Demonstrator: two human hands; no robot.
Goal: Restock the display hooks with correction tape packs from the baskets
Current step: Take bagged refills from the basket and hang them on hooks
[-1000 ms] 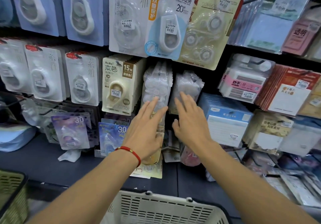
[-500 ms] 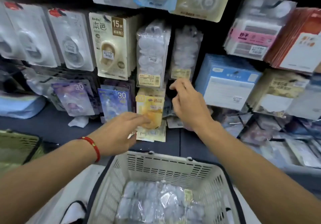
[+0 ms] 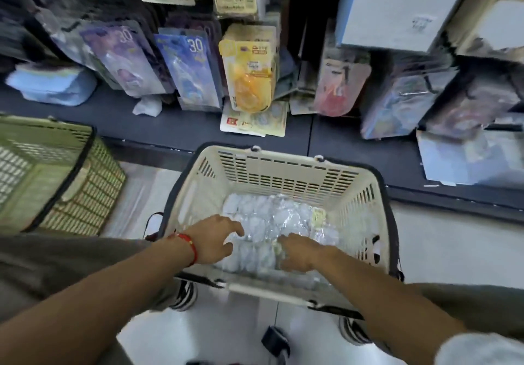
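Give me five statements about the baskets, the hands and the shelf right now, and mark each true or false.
1. Both hands reach into the cream basket. True: the left hand and the right hand are over the clear packs inside it.
2. The cream basket is empty. False: clear-wrapped packs cover its bottom.
3. A green basket stands to the left of the cream one. True.
4. The red bracelet is on the right wrist. False: it is on the left wrist.
5. The yellow pack hangs to the left of the two packs marked 30. False: it is to their right.
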